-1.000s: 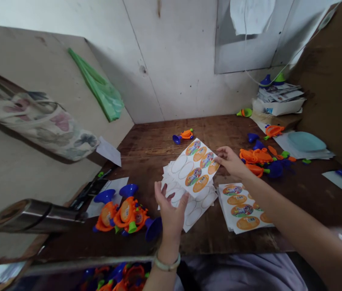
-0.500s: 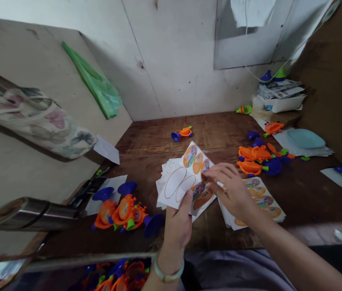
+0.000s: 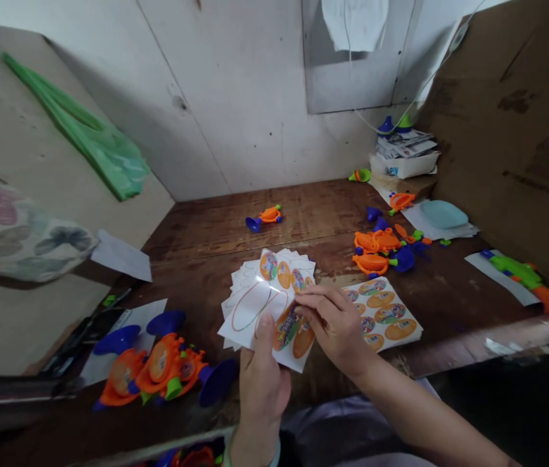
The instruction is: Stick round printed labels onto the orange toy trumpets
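My left hand (image 3: pixel 262 373) grips a white sticker sheet (image 3: pixel 240 314) from below, its thumb pressed on top. Oval orange and multicoloured stickers (image 3: pixel 286 331) cover part of this sheet; bare oval outlines show on its left side. My right hand (image 3: pixel 335 321) is closed at the sheet's right edge, thumb and fingers pinched together there. Whether a loose sticker is between those fingertips is hidden. Behind the held sheet lies a fanned pile of white sheets (image 3: pixel 240 282). Right of my right hand is a stack of full sticker sheets (image 3: pixel 391 311).
Orange and purple toy trumpets (image 3: pixel 157 366) lie at the left, beside a metal flask (image 3: pixel 21 395). More toy trumpets (image 3: pixel 376 253) are grouped at the right, and a single toy trumpet (image 3: pixel 269 215) lies farther back. A light-blue lid (image 3: pixel 444 214) rests near the cardboard (image 3: pixel 512 143).
My view has turned to the right, so most things sit farther left. Both hands keep hold of the sheet, which has tilted a little; the right fingertips remain at its right edge.
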Demonstrator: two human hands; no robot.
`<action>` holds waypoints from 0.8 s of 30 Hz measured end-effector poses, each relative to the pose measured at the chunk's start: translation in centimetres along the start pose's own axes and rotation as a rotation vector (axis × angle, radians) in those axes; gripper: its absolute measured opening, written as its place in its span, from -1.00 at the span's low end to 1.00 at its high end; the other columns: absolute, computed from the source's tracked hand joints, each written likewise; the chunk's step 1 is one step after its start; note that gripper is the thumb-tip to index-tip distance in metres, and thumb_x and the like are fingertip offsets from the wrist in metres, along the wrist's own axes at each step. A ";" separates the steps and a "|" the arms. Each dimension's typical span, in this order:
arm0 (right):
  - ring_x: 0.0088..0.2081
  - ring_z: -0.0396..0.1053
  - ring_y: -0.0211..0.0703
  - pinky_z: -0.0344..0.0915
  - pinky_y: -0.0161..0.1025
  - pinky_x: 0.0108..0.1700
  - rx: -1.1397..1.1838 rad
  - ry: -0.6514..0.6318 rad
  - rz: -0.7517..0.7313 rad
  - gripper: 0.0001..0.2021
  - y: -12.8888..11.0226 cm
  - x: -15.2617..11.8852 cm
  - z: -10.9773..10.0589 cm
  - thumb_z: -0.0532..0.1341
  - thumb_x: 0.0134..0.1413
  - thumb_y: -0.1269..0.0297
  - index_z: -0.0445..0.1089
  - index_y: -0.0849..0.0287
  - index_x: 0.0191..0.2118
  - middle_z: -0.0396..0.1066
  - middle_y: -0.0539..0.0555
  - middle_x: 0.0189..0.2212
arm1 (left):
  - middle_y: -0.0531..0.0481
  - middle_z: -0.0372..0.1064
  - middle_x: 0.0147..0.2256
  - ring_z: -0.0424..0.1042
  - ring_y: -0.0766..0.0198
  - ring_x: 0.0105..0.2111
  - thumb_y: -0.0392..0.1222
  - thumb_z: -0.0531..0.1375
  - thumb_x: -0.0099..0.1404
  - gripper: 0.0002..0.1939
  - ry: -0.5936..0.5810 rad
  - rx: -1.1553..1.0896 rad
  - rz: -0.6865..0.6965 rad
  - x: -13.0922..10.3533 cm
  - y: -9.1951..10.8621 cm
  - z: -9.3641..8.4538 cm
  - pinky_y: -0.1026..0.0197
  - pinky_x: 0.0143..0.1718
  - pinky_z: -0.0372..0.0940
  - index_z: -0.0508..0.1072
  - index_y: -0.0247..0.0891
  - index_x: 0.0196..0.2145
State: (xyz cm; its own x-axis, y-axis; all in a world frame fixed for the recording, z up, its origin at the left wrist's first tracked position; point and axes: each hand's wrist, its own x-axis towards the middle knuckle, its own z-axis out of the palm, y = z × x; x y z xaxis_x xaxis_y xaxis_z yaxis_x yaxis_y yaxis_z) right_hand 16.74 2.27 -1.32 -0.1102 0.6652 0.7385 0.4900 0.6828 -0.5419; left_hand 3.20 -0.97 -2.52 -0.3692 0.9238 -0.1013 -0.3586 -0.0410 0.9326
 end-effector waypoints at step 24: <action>-0.32 0.63 -0.12 0.55 -0.25 -0.30 0.179 -0.023 0.046 -0.84 -0.4 1.9 -1.4 0.36 0.44 0.15 0.58 0.08 -0.20 0.65 0.04 -0.35 | -0.11 0.75 -0.12 0.75 -0.07 -0.08 0.24 0.59 0.02 -0.47 0.102 -0.273 -0.168 -1.2 2.2 2.2 0.01 0.04 0.62 0.71 -0.13 -0.16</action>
State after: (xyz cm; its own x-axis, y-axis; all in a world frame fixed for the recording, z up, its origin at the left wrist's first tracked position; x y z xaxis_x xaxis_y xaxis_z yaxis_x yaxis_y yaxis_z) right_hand 17.53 2.82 0.83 -0.1122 0.7022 0.7031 0.3339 0.6931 -0.6388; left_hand 4.76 -1.35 0.40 -0.3644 0.8839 -0.2932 -0.6333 -0.0044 0.7739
